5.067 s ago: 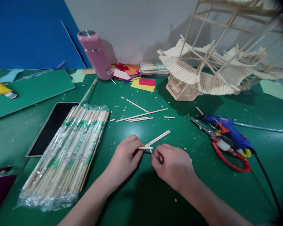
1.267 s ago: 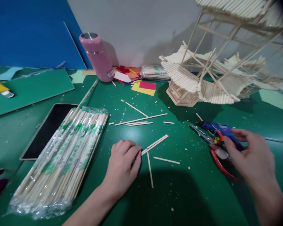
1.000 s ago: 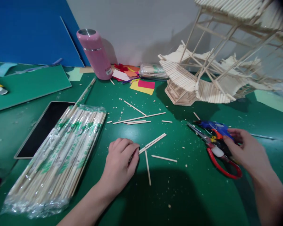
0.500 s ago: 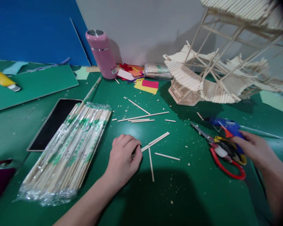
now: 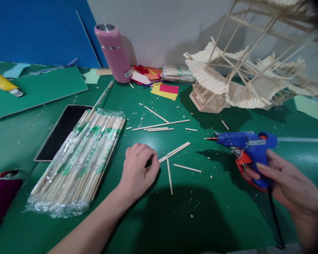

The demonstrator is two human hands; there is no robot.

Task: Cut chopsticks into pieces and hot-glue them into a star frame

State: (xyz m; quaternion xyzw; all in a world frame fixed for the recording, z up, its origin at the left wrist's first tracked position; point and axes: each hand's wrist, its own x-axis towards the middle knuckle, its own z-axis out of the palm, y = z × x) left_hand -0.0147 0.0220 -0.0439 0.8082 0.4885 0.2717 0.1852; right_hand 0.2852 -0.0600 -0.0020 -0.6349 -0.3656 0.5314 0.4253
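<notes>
My right hand [image 5: 288, 180] grips the handle of a blue hot glue gun [image 5: 235, 139], raised a little over the table with its nozzle pointing left. A clear glue stick [image 5: 302, 140] juts from its back end, and a black cord [image 5: 275, 218] hangs below. My left hand [image 5: 140, 167] rests on the table, fingers curled and pinched at the near end of a thin wooden stick [image 5: 178, 150]. Another stick lies along it. Two more loose sticks, one upright in view [image 5: 170, 176] and one slanted [image 5: 187, 168], lie close by. Red handles [image 5: 240, 169] show partly behind the glue gun.
A plastic-wrapped bundle of chopsticks [image 5: 82, 158] overlaps a phone [image 5: 60, 130] at left. Behind stand a pink bottle [image 5: 113, 53] and a wooden stick model [image 5: 228, 81]. Cut sticks [image 5: 161, 125], paper pieces [image 5: 164, 92] and a yellow utility knife [image 5: 2, 83] lie around.
My right hand has lifted the glue gun off the table and turned its nozzle left. The scissors beside it are now mostly covered. My left hand has stayed by the sticks.
</notes>
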